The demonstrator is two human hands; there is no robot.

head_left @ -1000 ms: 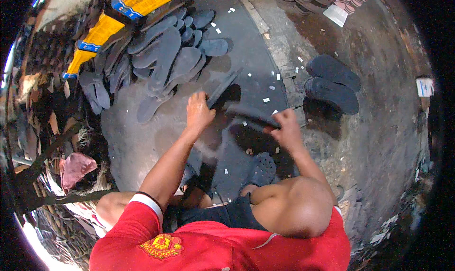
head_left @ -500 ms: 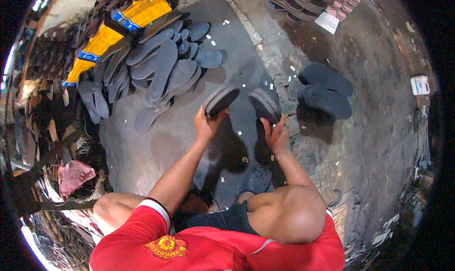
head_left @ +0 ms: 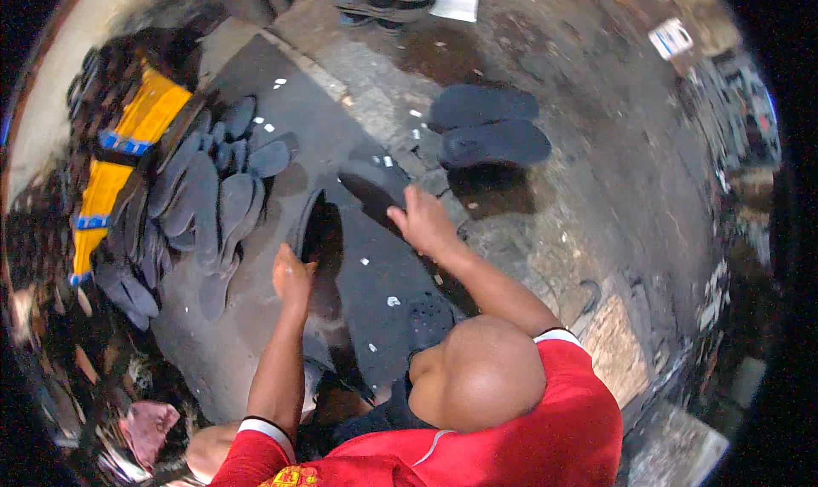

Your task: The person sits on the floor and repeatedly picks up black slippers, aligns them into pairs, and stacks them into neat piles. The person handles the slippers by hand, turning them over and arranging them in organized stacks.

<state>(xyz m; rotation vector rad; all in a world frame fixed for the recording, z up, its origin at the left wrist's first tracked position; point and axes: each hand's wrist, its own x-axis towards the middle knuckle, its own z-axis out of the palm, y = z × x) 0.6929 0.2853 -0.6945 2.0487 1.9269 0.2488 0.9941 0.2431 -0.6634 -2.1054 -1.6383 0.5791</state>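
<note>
The left hand grips one dark sole at its lower end and holds it almost on edge, so only its thin side and a part of the dark face can be seen. The right hand is closed on a second dark sole, which sticks out to the left of the fingers; the fingertips themselves are hidden behind it. Both soles are above the grey mat that lies on the ground, near its middle, and they stand a little apart from each other.

To the left of the mat there is a pile of soles of the same dark colour; how many, it is hard to count, because they overlap. Behind this pile, further left, lies a yellow bundle with blue bands, partly in shadow. To the upper right of the mat, well apart from it, a pair of dark soles rests on the dirty ground. On the lower part of the mat a small dark perforated piece is seen, but its shape is not clear. The person's red shirt and bent knee cover the near edge of the mat.
</note>
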